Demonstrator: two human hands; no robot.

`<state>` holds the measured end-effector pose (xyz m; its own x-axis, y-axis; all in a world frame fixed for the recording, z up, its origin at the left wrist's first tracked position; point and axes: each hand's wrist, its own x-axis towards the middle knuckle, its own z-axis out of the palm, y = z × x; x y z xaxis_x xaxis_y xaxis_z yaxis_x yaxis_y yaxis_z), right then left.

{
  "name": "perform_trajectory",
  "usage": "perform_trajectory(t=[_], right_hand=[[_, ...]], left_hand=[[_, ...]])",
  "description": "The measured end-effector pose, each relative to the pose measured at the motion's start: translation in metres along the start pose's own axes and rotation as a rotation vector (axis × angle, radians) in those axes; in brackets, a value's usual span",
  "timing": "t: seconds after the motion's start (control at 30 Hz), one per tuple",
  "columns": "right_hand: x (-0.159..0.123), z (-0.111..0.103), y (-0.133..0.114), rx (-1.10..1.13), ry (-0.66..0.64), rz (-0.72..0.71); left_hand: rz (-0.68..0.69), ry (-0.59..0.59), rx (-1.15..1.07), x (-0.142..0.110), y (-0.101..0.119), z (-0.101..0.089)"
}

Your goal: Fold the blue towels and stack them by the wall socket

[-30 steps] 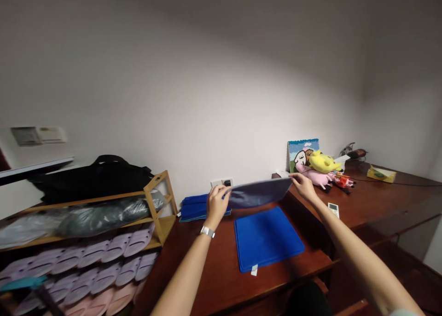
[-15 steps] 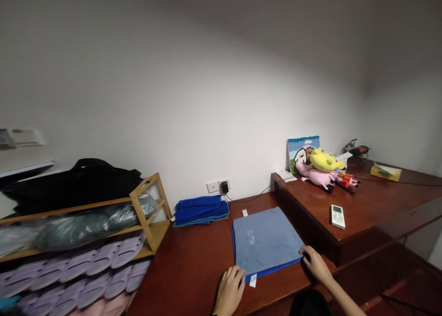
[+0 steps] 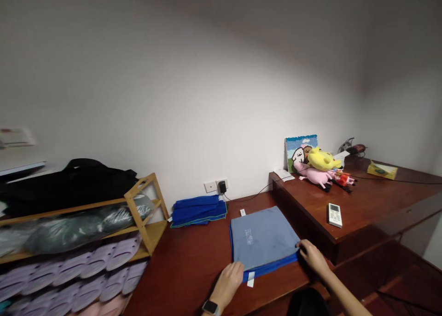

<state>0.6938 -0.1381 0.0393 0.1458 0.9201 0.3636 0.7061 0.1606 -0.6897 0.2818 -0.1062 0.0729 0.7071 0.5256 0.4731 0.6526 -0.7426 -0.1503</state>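
**Touching the near edge of a grey-blue towel point(image 3: 264, 238), both hands down!**

Right at the front, the fingers point(image 3: 304, 247) of the right hand point(image 3: 312, 256) are curled narrow at the towel's near right corner; the left hand point(image 3: 226, 281) comes in low, its fingers point(image 3: 237, 271) close together at the near left edge; whether either hand is gripping the cloth or only resting on it, I cannot tell from here! A wristwatch point(image 3: 211, 307) sits on that left wrist; under the towel lies a bright blue cloth point(image 3: 269, 266), showing as a strip along the near edge and a thin line down the left; a small white tag point(image 3: 250, 279) pokes out towards the left hand. So where do we stand? The grey-blue towel lies flat and squarely on the blue cloth; a stack of folded blue towels point(image 3: 198, 210) sits apart near the wall, neatly layered. All this is on a dark reddish wooden table point(image 3: 193, 274); behind it, a charger in a wall socket point(image 3: 223, 186) trails its cable; up on the raised table section point(image 3: 373, 205) we have a white remote control point(image 3: 334, 215), a pink plush pig point(image 3: 314, 176) and a yellow plush toy point(image 3: 322, 159); out on the left, a bamboo rack point(image 3: 141, 205) carries a black bag point(image 3: 69, 187) and rows of lilac slippers point(image 3: 100, 265)!
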Motion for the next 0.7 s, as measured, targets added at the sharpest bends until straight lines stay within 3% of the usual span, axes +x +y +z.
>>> perform_trajectory(t=[0.07,0.23,0.37,0.5,0.6,0.7], right_hand=[[0.001,-0.002,-0.001,0.007,0.039,0.004],[-0.006,0.004,0.003,-0.029,0.024,0.031],[-0.008,0.007,0.003,-0.010,0.016,0.048],[-0.001,0.002,-0.007,-0.011,0.014,0.236],[0.006,0.001,-0.012,-0.026,-0.026,0.416],[0.013,0.004,-0.014,-0.028,-0.038,0.482]], left_hand=[[0.002,0.097,0.060,0.004,0.000,-0.007],[0.034,0.087,0.038,-0.013,0.011,-0.002],[-0.030,0.125,0.010,-0.035,0.020,0.008],[-0.085,0.163,-0.041,-0.037,0.024,0.006],[-0.233,0.193,-0.080,-0.028,0.024,0.009],[-0.502,0.179,-0.086,-0.017,0.023,0.024]])
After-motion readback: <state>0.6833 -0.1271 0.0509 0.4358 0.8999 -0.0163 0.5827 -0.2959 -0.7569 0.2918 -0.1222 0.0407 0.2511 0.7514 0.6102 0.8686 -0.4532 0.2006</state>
